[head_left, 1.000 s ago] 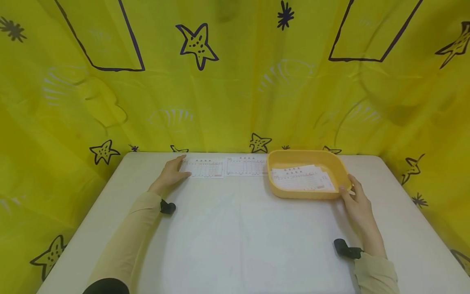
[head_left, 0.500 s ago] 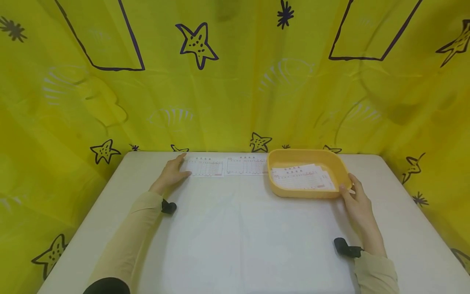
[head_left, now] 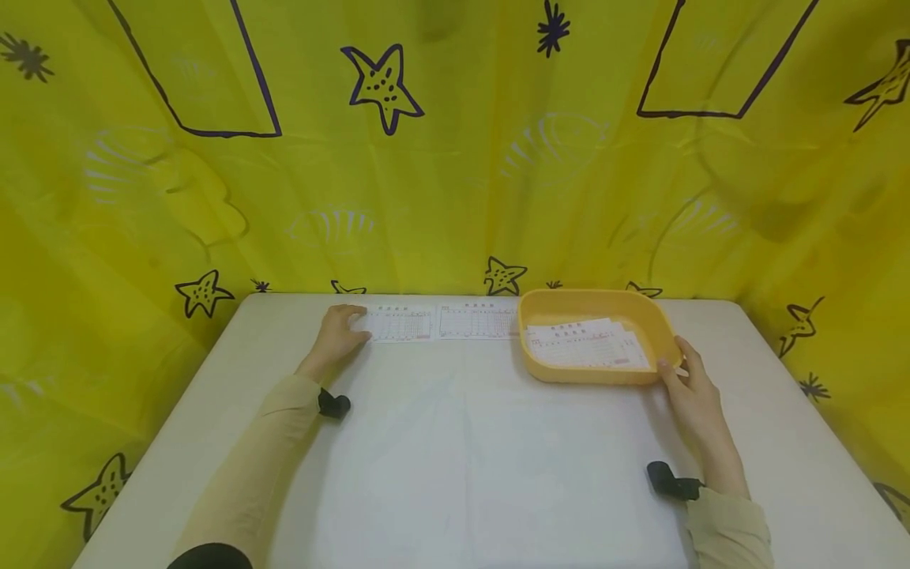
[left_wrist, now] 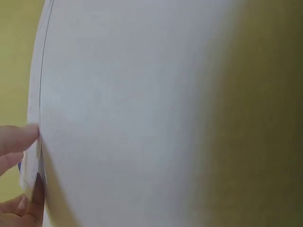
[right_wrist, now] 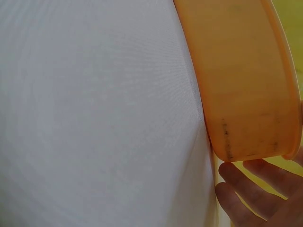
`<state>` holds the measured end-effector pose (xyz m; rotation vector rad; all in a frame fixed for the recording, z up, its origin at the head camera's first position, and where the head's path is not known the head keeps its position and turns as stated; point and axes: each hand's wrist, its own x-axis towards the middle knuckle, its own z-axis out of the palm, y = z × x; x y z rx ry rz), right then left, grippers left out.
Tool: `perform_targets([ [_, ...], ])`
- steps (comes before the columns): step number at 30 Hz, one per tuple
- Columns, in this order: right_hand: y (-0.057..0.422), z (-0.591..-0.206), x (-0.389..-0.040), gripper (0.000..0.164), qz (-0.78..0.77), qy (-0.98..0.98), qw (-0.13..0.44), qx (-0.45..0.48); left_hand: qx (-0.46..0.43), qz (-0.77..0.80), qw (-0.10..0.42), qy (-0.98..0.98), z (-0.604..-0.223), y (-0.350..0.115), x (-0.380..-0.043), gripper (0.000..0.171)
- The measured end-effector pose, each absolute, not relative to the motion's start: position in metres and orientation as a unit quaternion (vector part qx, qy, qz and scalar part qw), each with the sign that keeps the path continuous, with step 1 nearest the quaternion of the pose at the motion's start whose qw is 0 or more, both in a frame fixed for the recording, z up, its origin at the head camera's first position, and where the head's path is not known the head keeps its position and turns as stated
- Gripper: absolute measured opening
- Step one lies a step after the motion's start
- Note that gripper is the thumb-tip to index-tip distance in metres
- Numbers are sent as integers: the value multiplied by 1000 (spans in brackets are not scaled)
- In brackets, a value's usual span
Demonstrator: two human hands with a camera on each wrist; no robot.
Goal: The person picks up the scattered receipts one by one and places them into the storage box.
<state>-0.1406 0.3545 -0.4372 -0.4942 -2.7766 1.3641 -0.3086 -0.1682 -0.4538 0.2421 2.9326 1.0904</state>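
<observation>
In the head view, my left hand is at the left end of a white printed paper form lying near the table's far edge. Its thumb and fingers pinch that end, and the left wrist view shows fingertips on both sides of the paper's edge. A second printed form lies just to the right, beside the tray. On the right, my right hand holds the right end of a yellow plastic tray, thumb at the rim. Several overlapping printed forms lie inside the tray.
The white table reaches back to a yellow curtain printed with stars and shells. Black wrist cameras, on the left wrist and on the right wrist, stand out from the arms.
My left hand's fingers have drawn in from a spread pose to a pinch on the left end of the form. The right hand and the tray stay in place.
</observation>
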Motion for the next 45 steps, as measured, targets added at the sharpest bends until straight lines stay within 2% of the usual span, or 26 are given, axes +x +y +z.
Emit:
perform_targets([
  [12,353,-437,-141,70,436,-887,20,-152,-43,446,-20,894,-451,-169,-302,54],
  [18,354,-438,-140,70,438,-886,19,-153,-50,484,-57,872,-446,-176,-292,52],
  [29,355,-440,-141,71,437,-886,11,-157,-80,513,-85,851,-432,-180,-271,50],
  [45,353,-436,-140,70,435,-887,11,-154,-90,619,-53,778,-423,-159,-244,46],
])
